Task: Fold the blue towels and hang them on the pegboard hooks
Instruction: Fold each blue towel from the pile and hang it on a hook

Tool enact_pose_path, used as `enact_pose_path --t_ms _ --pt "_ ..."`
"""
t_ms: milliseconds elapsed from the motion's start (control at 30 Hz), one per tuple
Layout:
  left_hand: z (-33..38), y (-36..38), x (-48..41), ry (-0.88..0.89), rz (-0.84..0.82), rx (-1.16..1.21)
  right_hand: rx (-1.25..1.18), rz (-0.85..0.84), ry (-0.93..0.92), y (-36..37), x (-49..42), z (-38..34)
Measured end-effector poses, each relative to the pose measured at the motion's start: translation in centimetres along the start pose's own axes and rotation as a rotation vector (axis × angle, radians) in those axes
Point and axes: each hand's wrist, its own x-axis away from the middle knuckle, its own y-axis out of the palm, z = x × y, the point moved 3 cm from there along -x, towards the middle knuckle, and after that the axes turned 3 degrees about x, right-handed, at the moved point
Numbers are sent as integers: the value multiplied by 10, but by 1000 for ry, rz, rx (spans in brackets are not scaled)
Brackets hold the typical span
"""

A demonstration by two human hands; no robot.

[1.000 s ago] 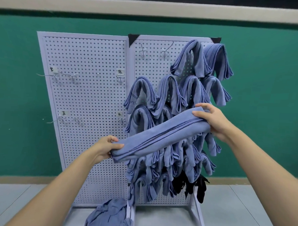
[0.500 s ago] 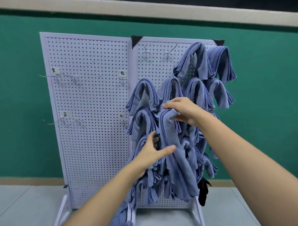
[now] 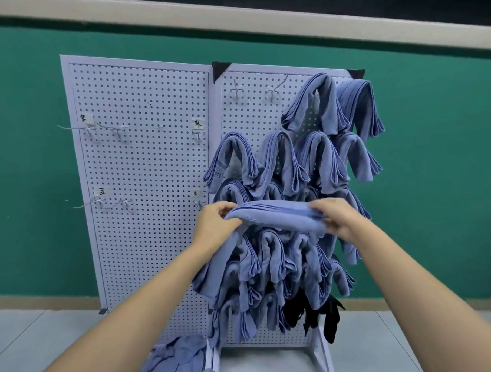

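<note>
Two white perforated pegboard panels (image 3: 144,159) stand side by side on a pale grey floor (image 3: 372,346) against a green wall (image 3: 436,166). Bare wire hooks (image 3: 111,129) jut from the left panel beneath small paper labels. At the board's bottom edge, where the panels meet, lies a loose heap of blue cloth (image 3: 180,357). The left hand (image 3: 213,226) pinches the left end of a folded blue towel (image 3: 276,215), held level before the right panel's middle. The right hand (image 3: 340,218) curls round its other end. Many hung blue towels (image 3: 318,158) drape over that panel's hooks from the top right corner downward, with black cloths (image 3: 326,316) at the bottom right corner.
</note>
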Motion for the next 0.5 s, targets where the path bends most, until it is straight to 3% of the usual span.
enact_pose_path --t_ms 67,267,333,433,500 --pt "8 0 -9 -25 5 -13 216 -15 -126 8 -1 5" --pt "48 8 -28 27 31 -145 309 -426 -451 59 25 -26" --pt "59 10 -36 45 19 -168 368 -373 -541 65 23 -37" --pt "78 7 -54 117 2 -211 544 -124 -705 60 12 -59" --pt "91 2 -67 197 -24 -262 577 -46 -725 47 4 -76"
